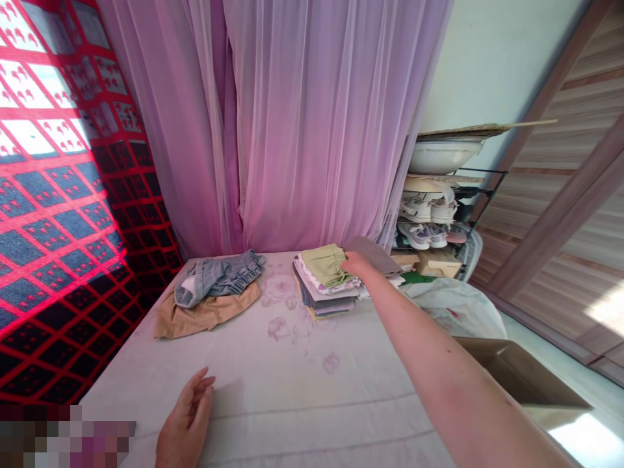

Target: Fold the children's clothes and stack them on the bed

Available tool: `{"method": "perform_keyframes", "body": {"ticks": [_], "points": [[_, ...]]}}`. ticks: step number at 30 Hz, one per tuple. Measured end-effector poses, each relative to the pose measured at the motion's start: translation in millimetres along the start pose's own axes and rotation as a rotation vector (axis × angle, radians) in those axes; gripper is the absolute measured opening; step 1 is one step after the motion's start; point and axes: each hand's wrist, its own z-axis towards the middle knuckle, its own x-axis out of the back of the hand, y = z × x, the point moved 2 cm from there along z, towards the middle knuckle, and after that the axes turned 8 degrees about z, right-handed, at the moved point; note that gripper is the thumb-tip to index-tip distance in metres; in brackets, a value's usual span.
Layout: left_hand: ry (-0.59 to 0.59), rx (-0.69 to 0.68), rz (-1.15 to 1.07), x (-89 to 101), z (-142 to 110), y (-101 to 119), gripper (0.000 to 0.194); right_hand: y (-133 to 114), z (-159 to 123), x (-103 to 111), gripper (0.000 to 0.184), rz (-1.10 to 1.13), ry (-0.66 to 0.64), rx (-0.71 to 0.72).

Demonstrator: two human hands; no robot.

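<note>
A neat stack of folded clothes [329,300] sits on the floral-patterned bed sheet. On top lies a light-green folded garment [324,263] with a gathered edge. My right hand [355,264] reaches to the right edge of this garment, its fingers closed at the gathered part; the fingertips are partly hidden. Behind and right of my hand lies a grey-mauve cloth [375,257]. My left hand [188,416] hovers low at the near left, loosely curled, fingers apart, holding nothing. Farther left, blue denim clothing [219,279] with an elastic waist lies partly over a tan garment [209,315].
Pink curtains [312,130] hang behind the bed [292,383]. A red-and-black patterned cloth [63,195] hangs at left. On the right stand a shoe rack [487,195] with a white basin [443,156], an open cardboard box [531,377] and a wooden wardrobe [550,214].
</note>
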Motion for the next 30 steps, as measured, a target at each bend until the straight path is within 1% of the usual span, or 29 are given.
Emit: {"method": "perform_keyframes", "body": {"ticks": [2, 4, 5, 6, 7, 9, 10, 11, 12, 13, 15, 17, 18, 19, 20, 21, 23, 24, 26, 28, 29, 30], "points": [[0.004, 0.004, -0.005, 0.3, -0.3, 2.2, 0.049, -5.6, -9.8, -7.1, 0.04, -0.094, 0.058, 0.09], [0.009, 0.005, -0.016, 0.2, -0.8, 4.2, 0.049, -10.7, -22.2, -19.3, 0.049, -0.195, 0.075, 0.226], [0.011, 0.005, -0.023, -0.1, -1.1, 4.9, 0.049, -11.8, -28.5, -27.0, 0.05, -0.277, 0.046, 0.291], [0.012, 0.007, -0.028, -0.5, -1.4, 5.1, 0.049, -11.2, -34.0, -35.4, 0.049, -0.38, -0.013, 0.332], [0.013, 0.01, -0.032, -1.0, -1.7, 5.0, 0.049, -8.9, -38.5, -43.3, 0.049, -0.495, -0.088, 0.346], [0.017, 0.016, -0.036, -2.1, -1.9, 4.0, 0.048, -1.9, -44.0, -54.8, 0.051, -0.687, -0.218, 0.315], [0.016, 0.016, -0.039, -2.7, -1.9, 3.4, 0.047, 1.0, -45.3, -57.6, 0.05, -0.73, -0.248, 0.294], [0.013, 0.015, -0.043, -3.2, -1.8, 2.9, 0.046, 2.4, -46.5, -58.9, 0.049, -0.747, -0.245, 0.298], [0.009, 0.016, -0.047, -3.7, -1.6, 2.5, 0.045, 2.0, -48.3, -59.0, 0.047, -0.74, -0.205, 0.333], [0.004, 0.018, -0.052, -4.2, -1.5, 2.4, 0.045, 0.5, -51.6, -58.8, 0.044, -0.712, -0.139, 0.387], [-0.001, 0.024, -0.062, -5.0, -1.4, 2.7, 0.044, -3.3, -66.6, -60.7, 0.038, -0.583, 0.041, 0.53], [-0.002, 0.032, -0.072, -6.0, -2.1, 3.1, 0.043, -1.8, -95.8, -70.5, 0.037, -0.377, 0.213, 0.685], [-0.002, 0.035, -0.076, -6.7, -2.7, 3.0, 0.042, 2.7, -114.9, -79.6, 0.038, -0.271, 0.244, 0.75], [-0.002, 0.038, -0.079, -7.4, -3.4, 2.7, 0.042, 9.7, -135.5, -91.7, 0.038, -0.183, 0.222, 0.799], [-0.003, 0.04, -0.078, -8.2, -3.9, 2.0, 0.042, 18.7, -156.4, -105.4, 0.037, -0.109, 0.17, 0.818], [-0.003, 0.043, -0.075, -8.8, -3.9, 1.2, 0.042, 29.2, -176.0, -119.5, 0.035, -0.051, 0.106, 0.8], [-0.015, 0.046, -0.064, -9.3, -0.9, -0.1, 0.041, 50.4, -207.9, -144.7, 0.032, 0.02, -0.023, 0.689], [-0.038, 0.051, -0.051, -8.9, 3.0, -0.1, 0.04, 59.5, -218.9, -153.6, 0.032, 0.055, -0.059, 0.625], [-0.125, 0.078, 0.002, -6.4, 17.0, 1.9, 0.041, 71.4, -230.6, -162.8, 0.033, 0.119, -0.102, 0.539], [-0.224, 0.118, 0.113, -0.2, 39.3, 6.7, 0.043, 75.6, -231.8, -163.2, 0.033, 0.183, -0.12, 0.501], [-0.241, 0.123, 0.195, 4.6, 53.2, 10.2, 0.044, 75.7, -230.1, -161.8, 0.033, 0.213, -0.124, 0.493], [-0.229, 0.108, 0.302, 10.4, 68.3, 14.3, 0.044, 75.0, -228.0, -160.1, 0.033, 0.239, -0.125, 0.488]]}}
